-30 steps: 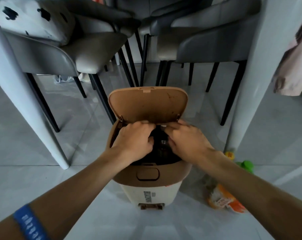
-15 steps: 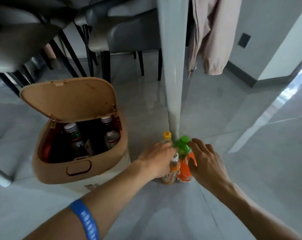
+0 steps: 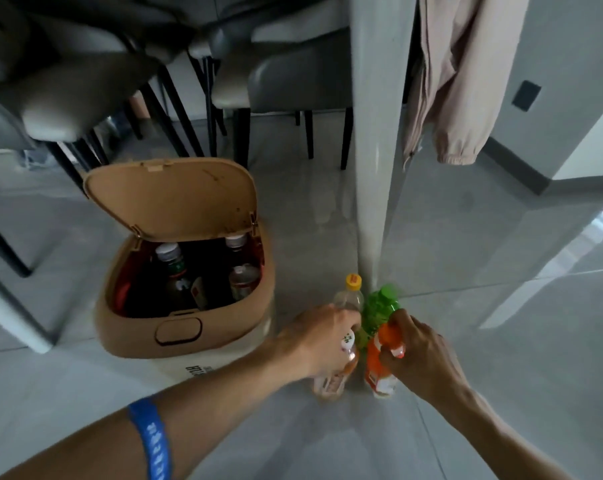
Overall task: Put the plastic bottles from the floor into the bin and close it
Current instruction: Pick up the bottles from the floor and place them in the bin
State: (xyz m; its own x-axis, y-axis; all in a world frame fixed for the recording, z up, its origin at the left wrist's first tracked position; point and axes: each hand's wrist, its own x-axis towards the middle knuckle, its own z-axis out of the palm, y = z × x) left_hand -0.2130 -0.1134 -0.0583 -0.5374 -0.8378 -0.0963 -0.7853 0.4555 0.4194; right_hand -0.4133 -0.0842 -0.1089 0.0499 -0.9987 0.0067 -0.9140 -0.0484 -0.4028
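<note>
A tan bin [image 3: 147, 332] stands on the floor at centre left, its lid [image 3: 170, 199] raised. Several capped bottles [image 3: 175, 268] stand inside it. To its right, by the table leg, two bottles stand upright on the floor. My left hand [image 3: 322, 337] is wrapped around the clear bottle with the yellow cap [image 3: 352, 289]. My right hand [image 3: 419, 355] grips the orange bottle with the green cap [image 3: 379, 310]. The two bottles are side by side, nearly touching.
A white table leg [image 3: 376, 161] rises just behind the bottles. Grey chairs [image 3: 293, 84] with black legs crowd the space behind the bin. A pink garment [image 3: 449, 81] hangs at upper right. Another white leg [image 3: 6, 317] stands left of the bin. Grey tiled floor spreads around.
My hands left the bin, swung right to the two floor bottles and closed around them. The view turned right with them.
</note>
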